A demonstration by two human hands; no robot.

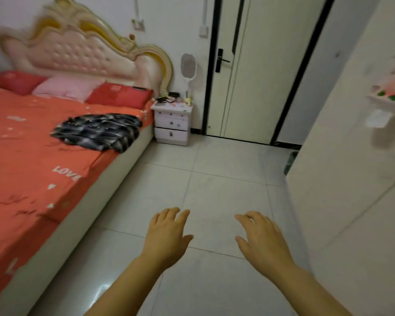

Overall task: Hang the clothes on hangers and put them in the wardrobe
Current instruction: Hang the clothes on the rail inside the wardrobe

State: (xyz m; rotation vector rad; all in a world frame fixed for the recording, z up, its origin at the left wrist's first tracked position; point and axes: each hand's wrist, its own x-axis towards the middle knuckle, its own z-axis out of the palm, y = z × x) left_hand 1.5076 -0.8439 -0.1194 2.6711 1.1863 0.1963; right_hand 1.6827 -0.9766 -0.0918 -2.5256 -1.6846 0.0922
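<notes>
Pale tiled floor (pixel 214 179) beneath left hand (pixel 167 236) and right hand (pixel 262 240), both outstretched, palms down, fingers loosely spread, empty

Glossy floor tiles (pixel 214 190) — tufted padded headboard (pixel 78 55)

A: Which clothes do we see?
B: We see one garment (pixel 98 131), plaid in black, grey and white. It lies crumpled and spread low on the bed (pixel 32 167), close to the bed's right edge.
A: And where do we find the wardrobe?
B: We find the wardrobe (pixel 351 190) along the right, white with a plain front. It stands well apart from the garment, with the floor (pixel 214 179) between them.
</notes>
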